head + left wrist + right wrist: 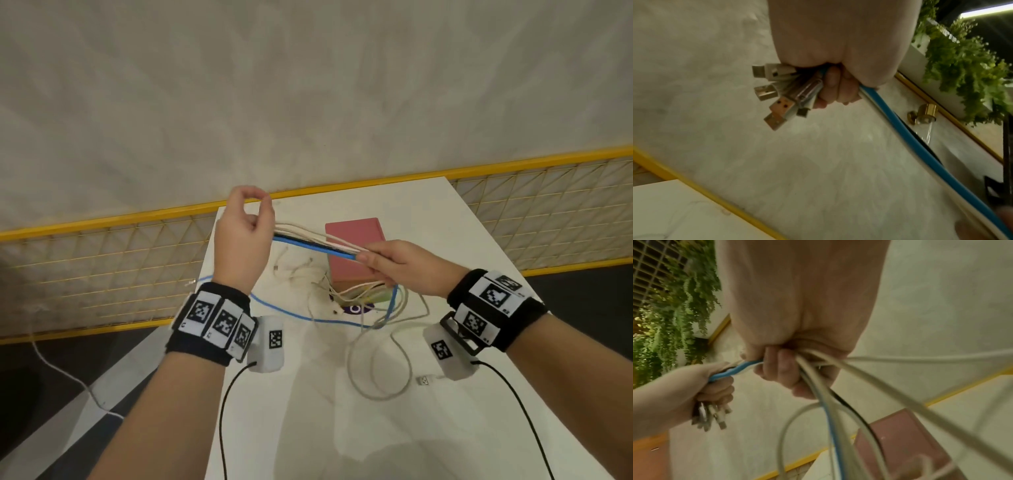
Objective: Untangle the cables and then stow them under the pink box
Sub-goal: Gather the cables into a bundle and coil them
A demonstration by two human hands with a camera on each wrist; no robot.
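Item: a bundle of cables (315, 245), several white, one blue and one black, drawn into a near-straight run above a white table (445, 233). Left hand (244, 236): raised over the table's far left corner, lower fingers curled tight round one end of the bundle, so that the plugs (777, 95) fan out together beyond the fist; gathering the ends in one place looks meant to keep each cable traceable from a common start. Thumb and forefinger meet in a small ring above, apparently holding nothing. Right hand (400, 265): closed round the same bundle further along, just in front of the pink box (354, 251), fingers wrapped so the strands can likely be combed through the grip. Beyond this hand the cables fall slack in loops (380, 356) onto the table, the blue cable (284, 313) sweeping wide toward the left edge, some white ones still heaped beside the box. Pink box: resting flat near the table's middle, nothing seen beneath it apart from a green and purple patch at its near edge, unidentifiable. Judgement: untangling is in hand; stowing has not begun. Surroundings: yellow mesh railing (102, 260) behind the table; marker bands on both wrists.
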